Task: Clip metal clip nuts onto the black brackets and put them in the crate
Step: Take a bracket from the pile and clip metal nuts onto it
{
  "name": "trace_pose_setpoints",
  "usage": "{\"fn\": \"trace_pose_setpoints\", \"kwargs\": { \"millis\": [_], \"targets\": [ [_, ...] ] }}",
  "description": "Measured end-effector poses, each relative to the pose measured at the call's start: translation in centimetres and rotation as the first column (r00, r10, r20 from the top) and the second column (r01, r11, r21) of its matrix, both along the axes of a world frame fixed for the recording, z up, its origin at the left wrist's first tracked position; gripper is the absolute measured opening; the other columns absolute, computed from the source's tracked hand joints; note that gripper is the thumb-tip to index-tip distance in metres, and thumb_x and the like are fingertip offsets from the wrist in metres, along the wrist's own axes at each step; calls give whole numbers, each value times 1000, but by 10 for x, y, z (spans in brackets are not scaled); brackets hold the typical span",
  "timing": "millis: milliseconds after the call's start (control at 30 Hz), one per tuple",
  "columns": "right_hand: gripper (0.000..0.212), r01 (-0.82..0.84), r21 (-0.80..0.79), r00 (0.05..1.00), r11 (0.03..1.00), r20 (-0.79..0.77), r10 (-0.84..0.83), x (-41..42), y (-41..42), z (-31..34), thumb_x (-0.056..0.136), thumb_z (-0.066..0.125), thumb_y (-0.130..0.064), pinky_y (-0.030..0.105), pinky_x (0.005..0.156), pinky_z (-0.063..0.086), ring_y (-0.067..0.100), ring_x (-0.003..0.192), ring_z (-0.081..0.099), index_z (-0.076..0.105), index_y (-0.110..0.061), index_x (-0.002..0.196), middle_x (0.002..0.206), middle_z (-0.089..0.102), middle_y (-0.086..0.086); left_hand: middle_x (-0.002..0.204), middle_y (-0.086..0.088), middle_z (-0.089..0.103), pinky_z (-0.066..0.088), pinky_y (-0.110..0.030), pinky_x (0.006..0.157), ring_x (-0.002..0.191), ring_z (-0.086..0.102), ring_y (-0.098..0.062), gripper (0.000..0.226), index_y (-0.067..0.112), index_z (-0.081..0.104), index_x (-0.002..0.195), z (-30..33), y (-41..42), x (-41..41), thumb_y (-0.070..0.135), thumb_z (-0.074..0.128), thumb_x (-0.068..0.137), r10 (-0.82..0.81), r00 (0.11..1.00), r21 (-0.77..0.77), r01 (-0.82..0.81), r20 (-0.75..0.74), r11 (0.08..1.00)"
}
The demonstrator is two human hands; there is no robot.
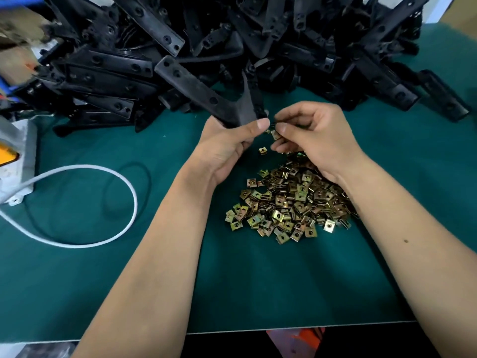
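My left hand (232, 140) grips a black bracket (196, 86) by its forked near end, the long arm pointing up and left. My right hand (309, 135) pinches a small metal clip nut (275, 134) right at the bracket's tip, thumb and forefinger closed on it. A heap of brass-coloured clip nuts (286, 202) lies on the green mat under my right wrist. One loose clip nut (262, 150) sits between my hands. A big pile of black brackets (232, 42) fills the far side of the table. No crate is in view.
A white cable (111, 177) loops over the green mat (77, 280) at the left, running to a grey metal box (18, 156). Cardboard and blue items sit at the far left. The table's front edge (284, 329) runs close to me.
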State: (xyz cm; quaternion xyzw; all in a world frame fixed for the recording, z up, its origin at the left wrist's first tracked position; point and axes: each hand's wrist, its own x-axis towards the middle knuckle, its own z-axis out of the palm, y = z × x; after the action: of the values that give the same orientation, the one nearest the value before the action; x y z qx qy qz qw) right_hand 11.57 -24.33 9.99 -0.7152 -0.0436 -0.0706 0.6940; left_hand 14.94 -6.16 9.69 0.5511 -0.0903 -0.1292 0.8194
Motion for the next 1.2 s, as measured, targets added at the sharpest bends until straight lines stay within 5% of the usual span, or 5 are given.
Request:
{"fn": "trace_pose_setpoints", "kwargs": {
  "millis": [367,667,967,1100,1200],
  "targets": [
    [6,61,-9,998,998,28,-61,0,3,-1,90,76,0,28,60,61,30,67,76,72,-2,94,76,75,13,111,-19,76,56,-47,100,108,73,-33,35,4,75,104,-4,-5,-7,-10,84,72,61,994,128,-73,93,989],
    [11,97,7,993,995,70,-98,-1,4,-4,87,81,-2,29,61,61,30,67,77,71,-1,91,75,75,15,91,-17,78,61,-33,79,86,77,-27,36,11,51,88,-2,-9,-7,-15,75,81,120,993,153,-120,15,981],
    [6,206,27,966,978,152,-208,4,2,-3,90,75,-2,28,59,56,25,64,73,70,-4,89,76,75,11,90,-11,78,55,-17,61,70,73,-13,35,11,49,99,7,0,-5,-13,70,86,33,982,40,-26,-185,999],
    [8,219,22,974,975,60,-220,6,-8,-6,94,70,-1,26,67,57,22,72,74,74,-8,94,81,76,10,111,-21,75,59,-22,61,81,76,-22,62,2,51,131,14,-4,-11,14,83,80,42,966,9,-41,-256,999],
    [11,162,55,987,985,-19,-161,6,-5,-6,98,67,-3,25,74,59,20,78,74,77,-6,99,84,77,9,119,-31,67,61,-29,56,91,76,-40,63,1,53,132,18,-3,-8,41,75,89,114,887,-136,-193,-448,972]
  ]
}}
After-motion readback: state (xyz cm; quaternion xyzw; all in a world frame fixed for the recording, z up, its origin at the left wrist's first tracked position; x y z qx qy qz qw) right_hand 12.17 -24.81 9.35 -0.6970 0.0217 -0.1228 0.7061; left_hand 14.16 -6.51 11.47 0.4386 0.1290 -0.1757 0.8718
